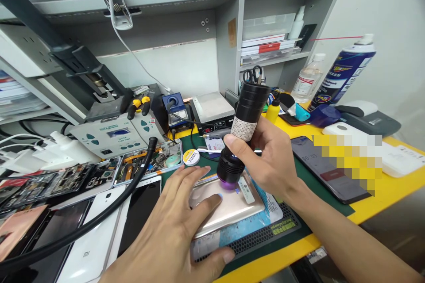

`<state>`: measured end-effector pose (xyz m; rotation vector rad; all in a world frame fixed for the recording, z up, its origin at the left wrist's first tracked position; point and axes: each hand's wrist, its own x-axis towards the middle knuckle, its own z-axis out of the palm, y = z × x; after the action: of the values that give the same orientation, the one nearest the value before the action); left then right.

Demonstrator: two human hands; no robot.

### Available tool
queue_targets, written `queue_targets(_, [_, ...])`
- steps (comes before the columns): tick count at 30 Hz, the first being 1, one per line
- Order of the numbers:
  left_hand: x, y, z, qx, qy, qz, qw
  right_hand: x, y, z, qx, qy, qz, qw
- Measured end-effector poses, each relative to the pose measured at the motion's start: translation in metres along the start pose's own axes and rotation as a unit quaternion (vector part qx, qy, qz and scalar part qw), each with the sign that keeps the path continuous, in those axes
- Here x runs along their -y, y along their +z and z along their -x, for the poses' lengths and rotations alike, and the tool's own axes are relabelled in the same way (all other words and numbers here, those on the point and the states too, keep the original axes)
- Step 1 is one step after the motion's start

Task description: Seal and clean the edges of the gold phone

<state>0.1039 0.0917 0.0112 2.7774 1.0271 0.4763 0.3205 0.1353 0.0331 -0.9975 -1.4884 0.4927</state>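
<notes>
A black flashlight (244,128) with a white label points down at a pale gold phone (229,212), and purple light shows at its lens. Wrapped round its body is my right hand (270,154). The lens end is over the upper middle of the phone; whether it touches cannot be told. My left hand (179,208) lies with fingers spread over the phone's left side, a fingertip on its back. A small white label (246,191) sits on the phone's right part. Under the phone is a blue and black mat (262,232).
A black hose (133,190) arcs across the left, over a white phone (89,247). Behind are a parts tray (166,159) and a round tin (191,157). A dark phone (327,168) lies right; a spray can (343,70) stands at back right.
</notes>
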Motion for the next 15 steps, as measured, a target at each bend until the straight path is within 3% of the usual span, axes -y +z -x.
queue_targets(7, [-0.0026, 0.0026, 0.0011, -0.033, -0.022, -0.006, 0.999, -0.0015, -0.0050, -0.0022, -0.018, 0.020, 0.005, 1.000])
queue_targets(10, [0.0008, 0.0004, 0.0039, -0.022, -0.014, -0.008, 1.000, -0.0027, -0.0066, -0.0032, -0.028, 0.023, 0.009, 0.999])
queue_targets(15, [0.0056, -0.0064, 0.0045, -0.028, -0.074, 0.068, 0.995, -0.0034, -0.0075, -0.0037, -0.026, 0.027, -0.001, 0.999])
